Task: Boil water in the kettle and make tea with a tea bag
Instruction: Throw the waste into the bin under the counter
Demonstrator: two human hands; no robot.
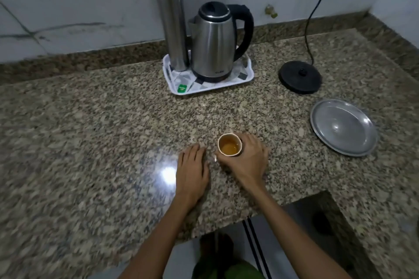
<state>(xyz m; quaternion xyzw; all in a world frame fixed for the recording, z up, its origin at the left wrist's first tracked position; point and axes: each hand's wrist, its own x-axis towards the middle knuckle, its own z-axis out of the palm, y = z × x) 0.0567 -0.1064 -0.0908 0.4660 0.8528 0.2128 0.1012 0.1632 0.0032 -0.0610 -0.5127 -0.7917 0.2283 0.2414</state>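
Amber tea in a small paper cup (229,147), wrapped by right hand (248,161) fingers. Light, soft-walled, spill-prone; best gripped low, gently. Flat beside it, left hand (192,170), fingers straight together. Beyond fingertips, steel kettle (213,41) on tray (248,75).

speckled brown granite counter (90,120) fills most of the view, polished, with a bright glare spot (169,174) from an overhead light near the front edge. a raised granite lip runs along the back and right side. behind it a white marble-look wall (68,18) with grey veins; a small stain on the wall (271,11) further right. counter front has a cut-out corner; pale floor (183,256) below, dim overall.
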